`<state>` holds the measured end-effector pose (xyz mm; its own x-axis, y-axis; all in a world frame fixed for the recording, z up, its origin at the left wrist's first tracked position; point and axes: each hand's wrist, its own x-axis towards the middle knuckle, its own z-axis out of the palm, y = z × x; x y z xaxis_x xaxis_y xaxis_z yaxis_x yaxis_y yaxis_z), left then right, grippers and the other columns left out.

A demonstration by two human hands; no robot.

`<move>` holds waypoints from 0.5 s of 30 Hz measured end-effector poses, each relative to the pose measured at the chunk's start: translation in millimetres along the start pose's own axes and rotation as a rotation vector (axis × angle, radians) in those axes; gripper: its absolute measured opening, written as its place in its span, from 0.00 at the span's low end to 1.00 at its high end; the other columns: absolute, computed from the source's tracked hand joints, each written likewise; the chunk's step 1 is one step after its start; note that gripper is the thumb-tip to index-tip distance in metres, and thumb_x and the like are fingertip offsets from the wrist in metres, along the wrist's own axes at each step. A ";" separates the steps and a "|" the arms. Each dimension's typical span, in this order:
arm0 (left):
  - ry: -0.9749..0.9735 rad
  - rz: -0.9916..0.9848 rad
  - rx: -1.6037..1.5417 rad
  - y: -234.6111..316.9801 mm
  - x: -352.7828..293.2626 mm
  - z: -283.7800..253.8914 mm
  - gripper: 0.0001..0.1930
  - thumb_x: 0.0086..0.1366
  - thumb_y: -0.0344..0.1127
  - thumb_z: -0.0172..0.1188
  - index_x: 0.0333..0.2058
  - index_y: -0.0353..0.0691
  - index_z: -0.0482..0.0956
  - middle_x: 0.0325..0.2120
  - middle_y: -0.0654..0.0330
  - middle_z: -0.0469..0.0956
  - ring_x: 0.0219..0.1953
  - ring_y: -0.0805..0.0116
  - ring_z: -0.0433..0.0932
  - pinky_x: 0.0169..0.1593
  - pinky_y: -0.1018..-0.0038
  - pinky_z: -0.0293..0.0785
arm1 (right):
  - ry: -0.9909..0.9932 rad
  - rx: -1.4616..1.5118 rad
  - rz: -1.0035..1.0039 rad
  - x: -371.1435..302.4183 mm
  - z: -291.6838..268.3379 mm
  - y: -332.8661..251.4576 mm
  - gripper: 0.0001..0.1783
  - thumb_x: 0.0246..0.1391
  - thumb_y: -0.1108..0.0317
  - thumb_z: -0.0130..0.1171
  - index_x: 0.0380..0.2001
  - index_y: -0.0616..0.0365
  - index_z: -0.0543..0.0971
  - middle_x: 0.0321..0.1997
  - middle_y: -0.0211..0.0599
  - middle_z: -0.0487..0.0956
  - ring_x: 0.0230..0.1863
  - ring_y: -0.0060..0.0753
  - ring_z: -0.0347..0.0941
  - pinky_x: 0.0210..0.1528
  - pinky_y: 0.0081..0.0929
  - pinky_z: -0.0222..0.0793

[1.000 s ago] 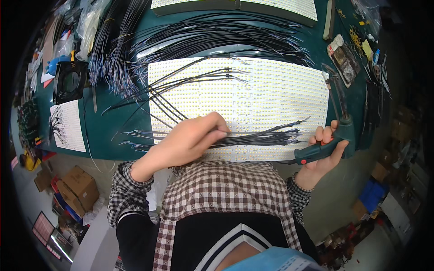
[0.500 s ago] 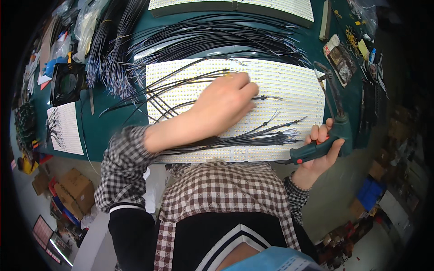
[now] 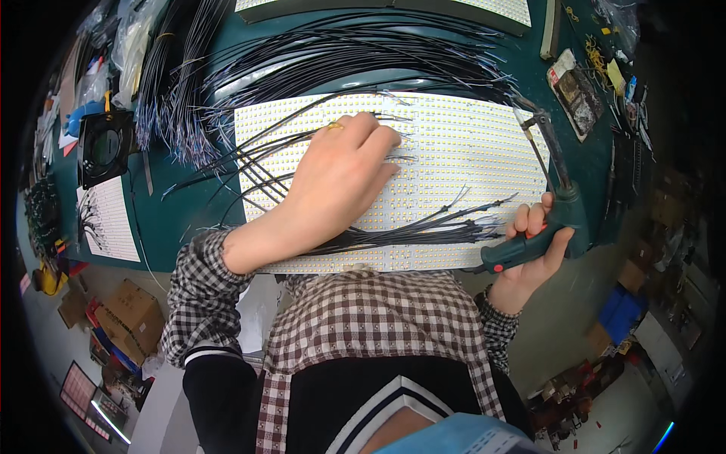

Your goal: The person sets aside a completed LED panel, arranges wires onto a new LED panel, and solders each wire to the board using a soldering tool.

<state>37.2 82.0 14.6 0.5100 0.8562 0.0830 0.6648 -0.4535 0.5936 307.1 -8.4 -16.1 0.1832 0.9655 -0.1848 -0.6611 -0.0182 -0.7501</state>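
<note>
My left hand [image 3: 340, 166] is over the middle of a white board [image 3: 484, 151] covered in rows of small yellowish LEDs. Its fingers are curled around a thin black cable [image 3: 392, 158], whose stripped end pokes out past the fingertips. A ring is on one finger. More black cables [image 3: 283, 142] run beneath the hand, and a bundle of them [image 3: 423, 231] lies across the board's near part. In my right hand [image 3: 533, 253], beside the board's right edge, is a dark green soldering gun [image 3: 571, 216] with a red button, its metal tip pointing up and away.
Behind the board lies a wide spread of black cables [image 3: 355, 57]; thick bundles [image 3: 162, 106] hang at the left. A small black fan [image 3: 103, 147] stands at far left. A stained solder box [image 3: 575, 94] sits at the right, and stacked boards [image 3: 393, 9] at the back.
My left hand has moved left across the board, and the cable end at its fingers has shifted left with it. My right hand still holds the soldering gun in nearly the same place.
</note>
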 end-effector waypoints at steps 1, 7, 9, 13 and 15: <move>0.001 -0.003 0.000 -2.8 1.4 4.5 0.08 0.54 0.30 0.61 0.31 0.37 0.72 0.31 0.55 0.71 0.34 0.56 0.71 0.36 0.65 0.67 | -0.020 -0.008 -0.003 0.5 0.2 0.1 0.35 0.59 0.42 0.46 0.53 0.66 0.64 0.25 0.28 0.65 0.30 0.26 0.62 0.30 0.26 0.71; -0.025 0.022 -0.018 -7.8 3.7 15.8 0.07 0.55 0.29 0.60 0.31 0.37 0.71 0.30 0.55 0.71 0.32 0.55 0.72 0.35 0.65 0.68 | -0.037 -0.011 -0.030 -5.7 -4.4 0.8 0.35 0.60 0.43 0.45 0.54 0.66 0.64 0.26 0.30 0.66 0.32 0.27 0.64 0.31 0.25 0.71; 0.015 -0.088 -0.142 -2.6 0.8 10.3 0.05 0.57 0.30 0.57 0.30 0.37 0.71 0.27 0.52 0.71 0.30 0.51 0.73 0.34 0.60 0.69 | -0.032 -0.015 -0.027 -7.3 -6.8 2.1 0.35 0.60 0.43 0.45 0.54 0.66 0.64 0.27 0.30 0.67 0.32 0.27 0.65 0.31 0.25 0.71; -0.011 -0.098 -0.154 -5.4 4.0 8.4 0.05 0.58 0.30 0.56 0.30 0.36 0.71 0.27 0.51 0.72 0.29 0.50 0.74 0.32 0.60 0.70 | -0.027 -0.023 0.006 -11.3 -8.4 2.6 0.35 0.59 0.43 0.46 0.54 0.67 0.65 0.27 0.30 0.67 0.32 0.28 0.65 0.31 0.25 0.71; -0.022 -0.133 -0.094 -8.4 5.4 14.4 0.05 0.58 0.28 0.56 0.32 0.36 0.71 0.28 0.53 0.72 0.29 0.53 0.74 0.32 0.65 0.70 | -0.032 -0.084 0.017 -13.3 -3.7 0.4 0.35 0.59 0.44 0.47 0.54 0.66 0.65 0.27 0.29 0.66 0.32 0.26 0.63 0.32 0.24 0.71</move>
<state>42.2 86.8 -1.5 0.4338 0.9008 -0.0181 0.6736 -0.3109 0.6705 307.0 -22.2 -16.3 0.1483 0.9726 -0.1793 -0.6007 -0.0554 -0.7976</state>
